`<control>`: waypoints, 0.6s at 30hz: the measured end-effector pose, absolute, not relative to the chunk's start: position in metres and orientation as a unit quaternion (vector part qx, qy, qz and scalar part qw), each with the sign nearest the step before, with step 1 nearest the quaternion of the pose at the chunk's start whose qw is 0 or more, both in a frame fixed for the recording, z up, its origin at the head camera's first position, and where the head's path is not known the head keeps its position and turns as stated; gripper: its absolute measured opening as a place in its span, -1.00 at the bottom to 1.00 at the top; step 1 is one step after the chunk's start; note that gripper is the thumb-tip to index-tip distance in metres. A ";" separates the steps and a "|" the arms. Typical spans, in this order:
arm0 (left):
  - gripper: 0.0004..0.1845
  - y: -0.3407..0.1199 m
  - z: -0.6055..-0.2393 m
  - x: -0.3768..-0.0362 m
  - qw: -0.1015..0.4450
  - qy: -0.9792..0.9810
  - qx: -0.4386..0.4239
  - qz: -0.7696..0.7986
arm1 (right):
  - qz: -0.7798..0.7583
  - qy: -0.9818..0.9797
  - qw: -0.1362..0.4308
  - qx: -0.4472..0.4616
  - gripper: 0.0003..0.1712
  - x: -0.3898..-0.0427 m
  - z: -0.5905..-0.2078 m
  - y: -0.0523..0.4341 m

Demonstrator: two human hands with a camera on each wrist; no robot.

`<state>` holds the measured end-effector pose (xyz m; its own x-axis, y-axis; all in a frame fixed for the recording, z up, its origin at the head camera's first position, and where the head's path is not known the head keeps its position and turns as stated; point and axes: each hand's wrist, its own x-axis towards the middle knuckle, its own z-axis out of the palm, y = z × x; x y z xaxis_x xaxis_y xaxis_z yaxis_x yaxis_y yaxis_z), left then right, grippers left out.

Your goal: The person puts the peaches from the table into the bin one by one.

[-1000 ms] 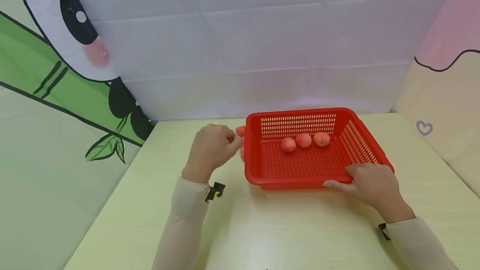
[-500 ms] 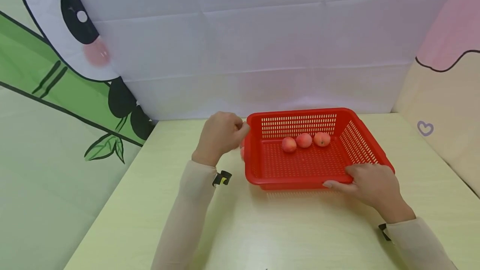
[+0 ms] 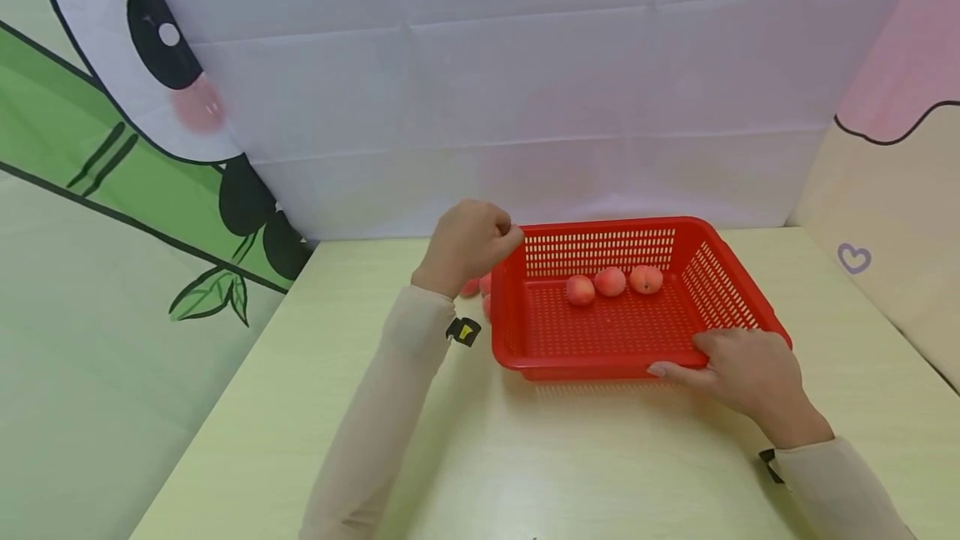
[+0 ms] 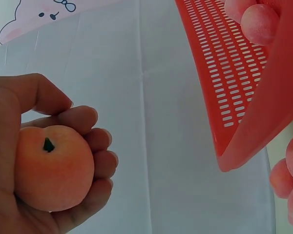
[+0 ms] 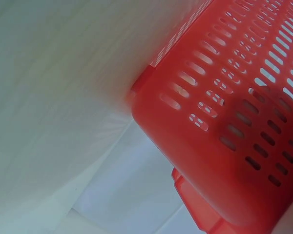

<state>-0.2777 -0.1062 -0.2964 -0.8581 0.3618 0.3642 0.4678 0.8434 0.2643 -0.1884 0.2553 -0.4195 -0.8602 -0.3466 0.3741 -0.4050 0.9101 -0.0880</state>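
While the left hand [image 3: 467, 244] is curled round a plump, orange-pink peach [image 4: 56, 170] near the far left corner of a red, rectangular, slotted plastic basket [image 3: 585, 369], the right hand [image 3: 753, 375] grips the near right corner; three rosy, round peaches [image 3: 611, 282] lie inside, more pink peaches [image 3: 470, 287] just outside on the left

Toward the back edge of the table [image 3: 300, 407], the basket [image 3: 588, 364] looks plastic, its rim smooth with a soft gloss, its walls pierced by slots. The peach [image 4: 56, 170] in the left hand [image 3: 463, 247] has a matt skin; the peaches [image 3: 610, 281] on the basket's floor look dull and slightly frosted. The table has a faint wood-like grain, smooth, with a blurred sheen toward its front edge. The backdrop [image 3: 480, 90] is creased cloth, the sleeves [image 3: 393, 382] matt fabric.
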 end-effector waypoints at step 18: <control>-0.67 -0.080 -0.283 -0.290 0.116 -0.948 -0.253 -0.157 | 0.077 -0.958 0.188 0.202 -0.19 -0.189 -0.420 0.255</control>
